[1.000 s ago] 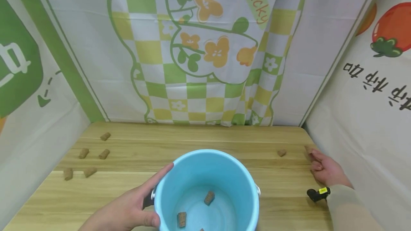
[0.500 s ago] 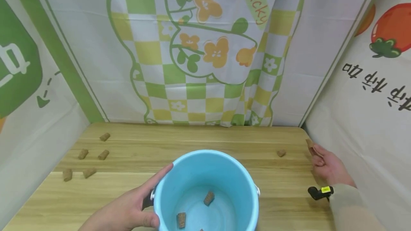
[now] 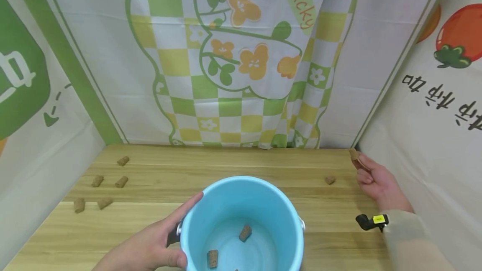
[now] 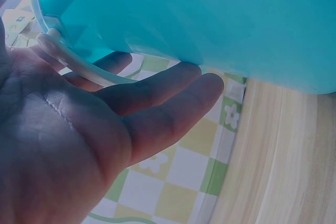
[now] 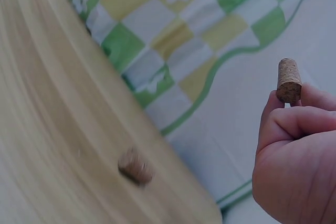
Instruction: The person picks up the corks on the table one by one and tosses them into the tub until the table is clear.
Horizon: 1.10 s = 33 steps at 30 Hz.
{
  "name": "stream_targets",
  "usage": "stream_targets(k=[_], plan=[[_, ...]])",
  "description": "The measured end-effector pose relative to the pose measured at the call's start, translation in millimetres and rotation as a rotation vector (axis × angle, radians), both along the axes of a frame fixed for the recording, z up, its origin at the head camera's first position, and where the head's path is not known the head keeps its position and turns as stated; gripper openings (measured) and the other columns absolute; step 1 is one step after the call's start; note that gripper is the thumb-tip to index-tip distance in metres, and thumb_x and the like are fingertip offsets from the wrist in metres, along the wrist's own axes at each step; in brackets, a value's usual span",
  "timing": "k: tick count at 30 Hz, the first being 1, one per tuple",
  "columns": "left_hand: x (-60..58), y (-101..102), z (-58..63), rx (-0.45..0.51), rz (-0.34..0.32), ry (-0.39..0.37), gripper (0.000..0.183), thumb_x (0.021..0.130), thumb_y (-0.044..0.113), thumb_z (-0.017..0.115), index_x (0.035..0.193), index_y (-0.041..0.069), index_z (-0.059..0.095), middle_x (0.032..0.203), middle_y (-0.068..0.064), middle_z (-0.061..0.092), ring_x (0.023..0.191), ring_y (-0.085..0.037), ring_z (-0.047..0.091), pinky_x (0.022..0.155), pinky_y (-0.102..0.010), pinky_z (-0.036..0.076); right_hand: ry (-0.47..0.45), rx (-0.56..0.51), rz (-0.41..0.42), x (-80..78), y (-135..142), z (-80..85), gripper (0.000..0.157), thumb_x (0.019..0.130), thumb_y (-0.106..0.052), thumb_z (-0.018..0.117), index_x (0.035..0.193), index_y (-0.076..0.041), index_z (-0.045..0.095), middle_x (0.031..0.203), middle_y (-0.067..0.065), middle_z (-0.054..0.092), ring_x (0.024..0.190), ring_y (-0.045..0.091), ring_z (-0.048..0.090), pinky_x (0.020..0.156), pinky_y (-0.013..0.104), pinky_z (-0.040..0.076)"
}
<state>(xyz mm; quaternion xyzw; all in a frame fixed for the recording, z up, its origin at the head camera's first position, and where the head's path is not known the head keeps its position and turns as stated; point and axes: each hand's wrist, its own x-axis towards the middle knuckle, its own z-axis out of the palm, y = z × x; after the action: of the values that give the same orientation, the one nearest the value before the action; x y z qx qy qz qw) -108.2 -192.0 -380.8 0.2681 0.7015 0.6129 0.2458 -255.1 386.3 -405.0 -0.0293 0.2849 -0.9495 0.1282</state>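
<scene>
My left hand rests against the left side of a light blue bucket, thumb and index finger spread along its rim. In the left wrist view, the fingers lie fairly straight near the bucket's outer wall, with its white handle running past them. Inside the bucket lie a cork, a second cork and a sliver of another. At the table's far right corner my right hand pinches a tapered cork between thumb and fingertips, raised above the tabletop. A loose cork lies left of that hand.
Several corks are scattered on the left part of the wooden table. A checkered cloth hangs behind the far edge, and pale printed cloths flank both sides. A black wrist device sits by the right sleeve.
My right hand has lifted a cork from the table's right edge and moved slightly left and farther away with it. The left hand and the bucket have hardly moved.
</scene>
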Motion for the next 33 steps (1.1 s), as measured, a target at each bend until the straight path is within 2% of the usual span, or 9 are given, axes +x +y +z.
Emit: stream_targets(k=[7, 12, 22, 26, 31, 33], plan=[[-0.4, -0.5, -2.1, -0.005, 0.001, -0.015, 0.098, 0.089, 0.042, 0.076, 0.160, 0.040, 0.009, 0.158, -0.011, 0.028, 0.133, -0.038, 0.039, 0.096, -0.037, 0.047, 0.098, 0.024, 0.079, 3.4, -18.1, 18.1, 0.036, 0.111, -0.011, 0.030, 0.125, -0.001, 0.061, 0.112, 0.011, 0.063, 0.055, 0.005, 0.012, 0.047, 0.019, 0.021], [0.1, -0.7, -2.4, -0.011, 0.001, -0.004, 0.097, 0.089, 0.041, 0.076, 0.160, 0.039, 0.009, 0.158, -0.011, 0.028, 0.133, -0.038, 0.040, 0.096, -0.037, 0.046, 0.134, 0.068, 0.086, 9.2, -34.7, 33.8, 0.033, 0.111, -0.010, 0.030, 0.125, -0.001, 0.059, 0.112, 0.011, 0.062, 0.054, 0.007, 0.014, 0.045, 0.019, 0.024], [-0.4, 0.6, -0.1, 0.008, -0.013, 0.021, 0.097, 0.090, 0.039, 0.075, 0.161, 0.037, 0.009, 0.158, -0.012, 0.028, 0.132, -0.041, 0.040, 0.096, -0.038, 0.047, 0.315, 0.299, 0.132, 29.6, -78.7, 72.5, 0.034, 0.110, -0.004, 0.033, 0.124, 0.002, 0.063, 0.108, 0.008, 0.063, 0.051, 0.009, 0.018, 0.042, 0.017, 0.032], [-0.8, 0.2, -0.3, 0.011, -0.017, 0.024, 0.096, 0.091, 0.039, 0.075, 0.161, 0.036, 0.009, 0.158, -0.012, 0.027, 0.132, -0.042, 0.039, 0.096, -0.039, 0.047, 0.390, 0.373, 0.150, 39.8, -96.1, 86.1, 0.034, 0.109, -0.003, 0.037, 0.122, -0.001, 0.068, 0.103, 0.004, 0.063, 0.050, 0.012, 0.012, 0.042, 0.016, 0.030], [-1.0, -0.3, -0.5, 0.003, -0.012, 0.029, 0.096, 0.091, 0.038, 0.075, 0.161, 0.036, 0.009, 0.159, -0.010, 0.027, 0.134, -0.042, 0.038, 0.097, -0.038, 0.046, 0.513, 0.434, 0.197, 53.8, -115.6, 101.0, 0.041, 0.108, 0.004, 0.033, 0.121, -0.004, 0.071, 0.077, -0.004, 0.059, 0.046, 0.016, 0.010, 0.042, 0.018, 0.024], [-0.7, -0.3, -0.2, 0.004, -0.011, 0.029, 0.097, 0.090, 0.038, 0.075, 0.161, 0.036, 0.009, 0.159, -0.009, 0.027, 0.134, -0.041, 0.037, 0.097, -0.037, 0.046, 0.551, 0.460, 0.208, 59.7, -122.4, 106.3, 0.041, 0.107, 0.006, 0.034, 0.122, -0.004, 0.071, 0.076, -0.004, 0.059, 0.045, 0.017, 0.012, 0.043, 0.019, 0.025]])
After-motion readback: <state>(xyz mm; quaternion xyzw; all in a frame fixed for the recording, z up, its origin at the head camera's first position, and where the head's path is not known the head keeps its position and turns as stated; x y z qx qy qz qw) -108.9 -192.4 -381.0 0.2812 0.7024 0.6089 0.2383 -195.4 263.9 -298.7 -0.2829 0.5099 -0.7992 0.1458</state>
